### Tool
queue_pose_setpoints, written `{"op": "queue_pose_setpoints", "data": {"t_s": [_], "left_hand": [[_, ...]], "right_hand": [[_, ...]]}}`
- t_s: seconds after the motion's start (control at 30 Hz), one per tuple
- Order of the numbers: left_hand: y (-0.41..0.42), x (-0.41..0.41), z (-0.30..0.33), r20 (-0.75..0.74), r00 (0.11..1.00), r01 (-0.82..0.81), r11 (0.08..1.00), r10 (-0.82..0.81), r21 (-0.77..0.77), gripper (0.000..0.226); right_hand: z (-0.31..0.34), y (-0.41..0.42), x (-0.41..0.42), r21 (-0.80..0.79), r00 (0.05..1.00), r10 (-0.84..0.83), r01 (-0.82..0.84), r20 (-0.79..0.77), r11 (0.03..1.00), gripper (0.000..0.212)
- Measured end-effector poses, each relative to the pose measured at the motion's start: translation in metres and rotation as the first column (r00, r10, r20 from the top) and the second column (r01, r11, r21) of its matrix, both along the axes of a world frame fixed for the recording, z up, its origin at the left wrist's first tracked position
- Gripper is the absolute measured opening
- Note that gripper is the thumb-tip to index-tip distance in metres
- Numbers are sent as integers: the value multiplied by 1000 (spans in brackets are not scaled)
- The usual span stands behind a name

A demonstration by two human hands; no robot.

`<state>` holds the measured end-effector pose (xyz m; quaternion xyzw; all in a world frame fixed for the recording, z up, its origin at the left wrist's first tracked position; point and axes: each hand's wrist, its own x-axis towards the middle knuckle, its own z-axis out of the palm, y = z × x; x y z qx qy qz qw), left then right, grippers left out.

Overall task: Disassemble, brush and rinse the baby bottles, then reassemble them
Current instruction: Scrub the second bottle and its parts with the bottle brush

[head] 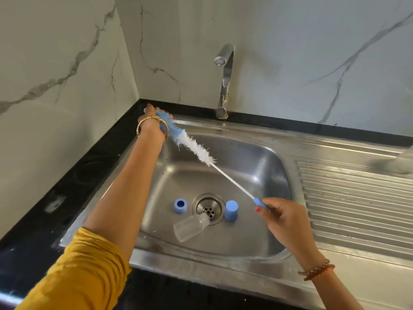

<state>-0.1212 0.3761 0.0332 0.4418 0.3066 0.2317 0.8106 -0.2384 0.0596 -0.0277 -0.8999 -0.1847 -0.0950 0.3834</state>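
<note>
The right hand (280, 217) pinches the blue grip of a long bottle brush with white and blue bristles (196, 149), whose thin white stem slants up and away across the stainless steel sink (263, 166); the left hand (152, 123), stretched out to the far corner, is at the blue bristled tip, but whether its fingers close round the tip or round something small behind it I cannot tell.

Between and below the two hands, on the basin floor, lies a clear plastic baby bottle (190, 228) on its side, its open neck touching the round metal drain (209, 209); a blue screw ring (180, 205) sits just on the left-hand side of the drain, a blue cap (231, 210) stands just on the right-hand side, near the right hand's fingertips.

Judging by this, the dismantling of this bottle looks done; brushing seems only about to begin, since the brush is outside the bottle; the chrome tap (224, 81) shows no water running, so rinsing and reassembly are left; no teat is visible.
</note>
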Motion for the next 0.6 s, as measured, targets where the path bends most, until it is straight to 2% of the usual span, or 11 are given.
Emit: {"op": "queue_pose_setpoints", "data": {"t_s": [0.07,0.13,0.17,0.23,0.27,0.3,0.33,0.4,0.47,0.53,0.6], "left_hand": [[-1,-4,-7,-13,1000,8,1000,-8,3,43],[-4,-8,-11,38,999,27,999,-26,-28,43],[-6,-10,-11,65,997,41,998,-38,-43,43],[-9,-11,-8,115,991,79,993,-69,-84,35],[-10,-12,-5,134,987,109,987,-93,-118,30],[-9,-13,-1,148,981,145,979,-125,-140,29],[-6,-12,2,168,971,192,972,-169,-134,32],[2,-13,5,279,921,306,948,-273,-84,37],[8,-17,4,440,836,409,907,-329,-98,40],[7,-18,5,500,809,437,885,-309,-162,39],[3,-13,0,358,905,307,934,-228,-182,35]], "right_hand": [[-4,-5,2,-198,950,-15,80,313,977,8],[-9,-9,4,-191,928,-5,81,372,978,7],[-10,-7,5,-129,963,-12,48,269,990,14],[-8,2,1,110,974,-9,35,-226,993,33],[-8,5,-1,252,850,53,95,-525,963,33],[-6,7,-3,348,660,157,169,-735,922,30],[-5,6,-5,408,483,265,218,-834,886,27],[3,3,-4,507,221,460,260,-860,822,25],[7,1,-1,604,2,647,362,-763,710,30],[10,4,-3,628,-115,749,470,-653,620,35],[12,9,-2,593,-120,728,499,-675,632,30]]}}
